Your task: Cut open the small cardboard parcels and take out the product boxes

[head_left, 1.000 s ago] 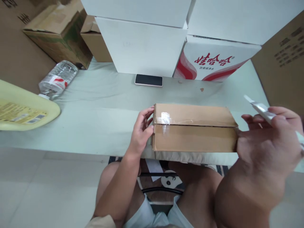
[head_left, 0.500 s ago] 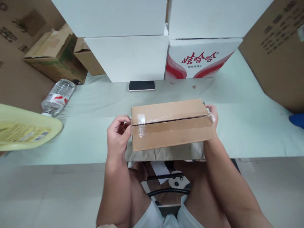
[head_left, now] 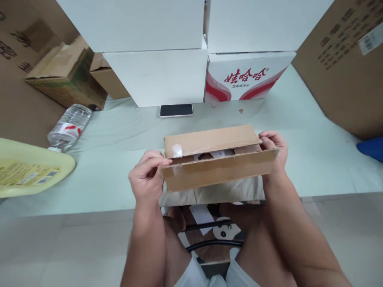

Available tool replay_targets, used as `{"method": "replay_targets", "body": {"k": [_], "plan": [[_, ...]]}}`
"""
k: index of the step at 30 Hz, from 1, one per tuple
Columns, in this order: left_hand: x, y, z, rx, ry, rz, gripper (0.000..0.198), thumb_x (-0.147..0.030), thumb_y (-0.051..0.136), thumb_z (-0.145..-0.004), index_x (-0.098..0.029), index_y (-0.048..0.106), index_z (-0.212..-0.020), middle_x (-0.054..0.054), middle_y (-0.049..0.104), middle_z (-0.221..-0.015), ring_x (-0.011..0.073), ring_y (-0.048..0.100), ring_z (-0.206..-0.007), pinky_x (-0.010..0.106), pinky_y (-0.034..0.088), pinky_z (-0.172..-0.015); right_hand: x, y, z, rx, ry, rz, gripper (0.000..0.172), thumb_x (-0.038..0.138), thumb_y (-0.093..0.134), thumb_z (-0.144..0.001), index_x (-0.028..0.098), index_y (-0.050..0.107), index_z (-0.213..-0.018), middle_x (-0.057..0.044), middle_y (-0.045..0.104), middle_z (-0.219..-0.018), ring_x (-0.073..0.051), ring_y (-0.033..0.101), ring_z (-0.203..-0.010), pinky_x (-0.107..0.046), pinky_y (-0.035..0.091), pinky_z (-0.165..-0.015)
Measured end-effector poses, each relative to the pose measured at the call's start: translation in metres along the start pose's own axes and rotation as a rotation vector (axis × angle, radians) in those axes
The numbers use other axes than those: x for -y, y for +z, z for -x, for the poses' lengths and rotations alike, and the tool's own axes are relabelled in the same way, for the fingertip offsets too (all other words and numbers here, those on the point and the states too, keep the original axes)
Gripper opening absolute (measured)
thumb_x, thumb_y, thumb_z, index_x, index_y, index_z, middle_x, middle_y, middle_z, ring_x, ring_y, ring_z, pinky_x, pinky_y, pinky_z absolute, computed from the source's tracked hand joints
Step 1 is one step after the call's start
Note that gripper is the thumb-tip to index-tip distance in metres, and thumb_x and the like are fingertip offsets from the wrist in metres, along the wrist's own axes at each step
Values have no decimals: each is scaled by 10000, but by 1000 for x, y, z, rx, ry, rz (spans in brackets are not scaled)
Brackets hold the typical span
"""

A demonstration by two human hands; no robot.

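I have before me a long brown cardboard box [head_left: 221, 179], at the near edge of a table covered with pale green cloth [head_left: 119, 139]. Whether the box rests fully on the cloth or is a little raised, I cannot tell. Its two long top flaps stand apart: the near flap [head_left: 221, 165] is lifted, the far flap [head_left: 209, 139] carries a piece of shiny clear tape [head_left: 177, 150] toward its left end. In the gap between them I see something white and brown, too hidden to name.

My left hand [head_left: 147, 175] is at the left end of the box, its thumb and fingers closed on the corner of the near flap. My right hand [head_left: 277, 149] is at the right end, its fingers bent over the gap and touching the box; how firmly they close there, I cannot tell.

Beyond the box lies a flat phone with black screen [head_left: 176, 110], and behind it stand plain white cartons [head_left: 155, 79] and a white carton with red printing [head_left: 248, 79]. Well to the left of the box lie a clear plastic bottle [head_left: 70, 125] and a pale yellow plastic jug [head_left: 32, 167].
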State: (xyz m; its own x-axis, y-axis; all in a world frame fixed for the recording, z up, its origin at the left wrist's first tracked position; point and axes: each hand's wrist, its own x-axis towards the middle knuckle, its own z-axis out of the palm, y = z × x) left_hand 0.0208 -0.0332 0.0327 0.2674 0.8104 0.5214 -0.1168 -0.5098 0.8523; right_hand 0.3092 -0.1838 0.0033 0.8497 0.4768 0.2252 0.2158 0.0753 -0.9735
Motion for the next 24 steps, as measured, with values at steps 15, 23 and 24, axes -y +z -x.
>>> {"method": "replay_targets", "body": {"k": [15, 23, 24], "plan": [[1, 9, -17, 262, -92, 152, 462, -628, 892, -650, -250, 817, -904, 93, 816, -1039, 310, 756, -1041, 445, 605, -925, 46, -2, -1, 254, -366, -203, 364, 456, 753, -829, 229, 535, -645, -10, 686, -683, -188, 655, -674, -414, 563, -785], [-14, 0, -32, 765, 104, -279, 666, -764, 331, -965, -349, 829, -1114, 47, 618, -1500, 375, 496, -1392, 578, 245, -1257, 75, 0, 0, 747, -433, 163, 330, 575, 739, -802, 246, 734, -834, -61, 800, -1020, -249, 743, -970, -422, 567, -909], [-16, 1, -31, 774, 101, -317, 688, -738, 269, -990, -357, 830, -1106, 34, 609, -1504, 370, 478, -1399, 583, 231, -1261, 77, 2, 0, 786, -486, 260, 262, 512, 715, -843, 257, 758, -884, -52, 801, -1055, -242, 738, -1000, -424, 547, -948]]}}
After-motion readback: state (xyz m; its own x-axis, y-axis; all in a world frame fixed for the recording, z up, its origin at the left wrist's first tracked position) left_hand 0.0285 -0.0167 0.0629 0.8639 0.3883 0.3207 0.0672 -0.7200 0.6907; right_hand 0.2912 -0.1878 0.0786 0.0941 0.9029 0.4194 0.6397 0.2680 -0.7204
